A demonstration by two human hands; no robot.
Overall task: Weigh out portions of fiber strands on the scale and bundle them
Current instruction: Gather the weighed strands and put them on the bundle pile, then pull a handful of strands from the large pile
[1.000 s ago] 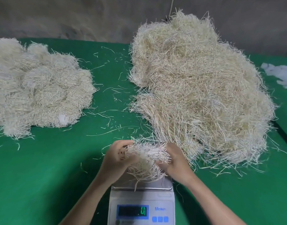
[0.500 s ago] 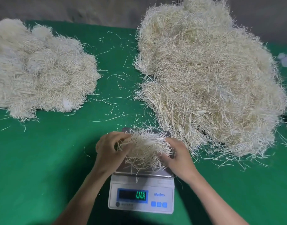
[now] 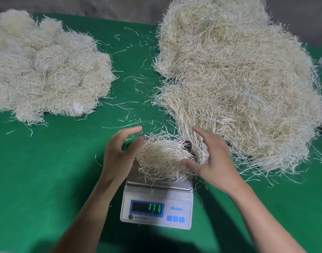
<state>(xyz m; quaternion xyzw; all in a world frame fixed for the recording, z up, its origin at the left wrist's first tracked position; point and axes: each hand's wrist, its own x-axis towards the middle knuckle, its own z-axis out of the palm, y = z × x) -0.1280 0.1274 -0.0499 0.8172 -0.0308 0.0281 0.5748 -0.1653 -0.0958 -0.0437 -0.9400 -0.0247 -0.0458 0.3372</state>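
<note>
On the scale [image 3: 157,211], near centre, a fiber portion [image 3: 162,158] is being weighed; left hand [image 3: 118,152] & right hand [image 3: 212,161] are held open beside it, nothing gripped. Next: display [image 3: 147,208] to be read, strands adjusted.

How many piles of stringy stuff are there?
3: the left pile on the green table, the bigger pile on the right, and a small clump on the scale. More may lie outside the view.

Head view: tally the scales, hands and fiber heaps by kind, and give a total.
Scale: 1
Hands: 2, left hand and right hand, both open beside the pan
Fiber heaps: 3, left heap, right heap, small portion on the pan
Total: 6
</note>
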